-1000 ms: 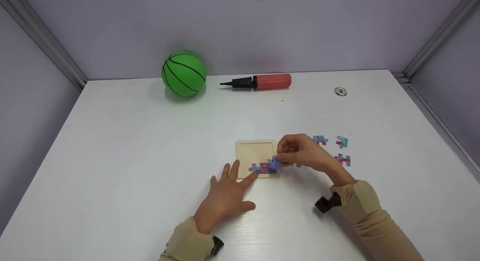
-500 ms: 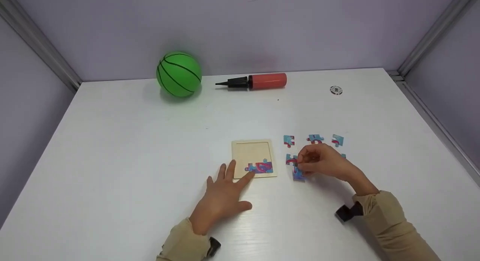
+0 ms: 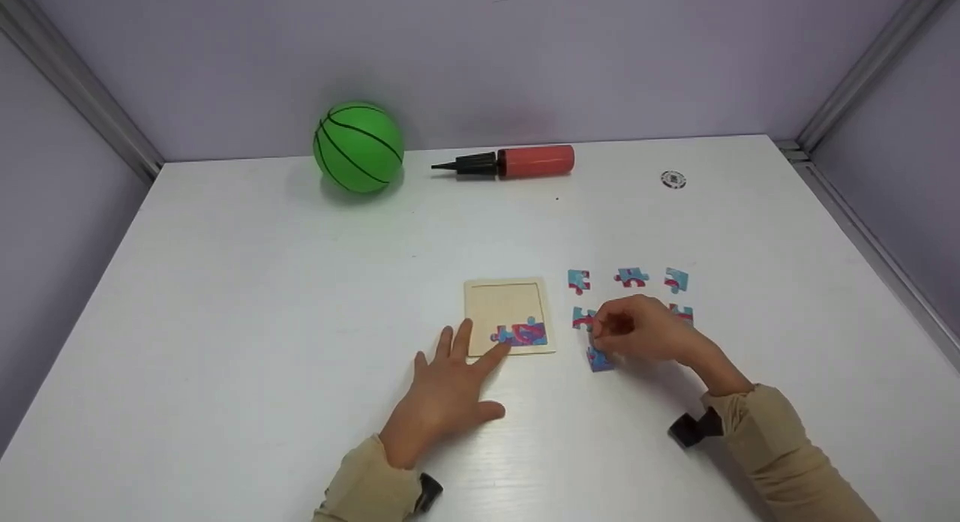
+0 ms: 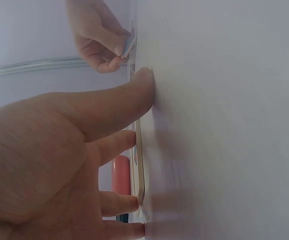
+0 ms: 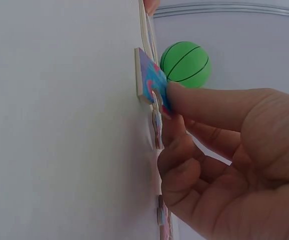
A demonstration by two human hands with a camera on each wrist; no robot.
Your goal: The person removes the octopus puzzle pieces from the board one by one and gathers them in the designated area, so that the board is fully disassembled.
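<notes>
A square wooden puzzle tray [image 3: 504,297] lies flat, with joined purple and pink puzzle pieces [image 3: 529,332] along its lower right inside. My left hand [image 3: 444,402] is spread, its fingertips on the tray's lower left edge and the index fingertip at the joined pieces. To the right of the tray, my right hand [image 3: 646,331] pinches a blue and purple puzzle piece [image 5: 153,77] between thumb and fingers. In the right wrist view that piece is tilted, one edge low over the table. Fingers hide part of it in the head view.
Several loose puzzle pieces [image 3: 631,277] lie right of the tray, some partly behind the right hand. Along the back of the white table [image 3: 262,297] are a green ball [image 3: 360,148] and a red and black hand pump [image 3: 536,162]. A poker chip [image 3: 673,179] lies at back right.
My right hand has moved right from the tray's lower right corner to beside it, now with a puzzle piece held low there. The left hand stays in place on the tray.
</notes>
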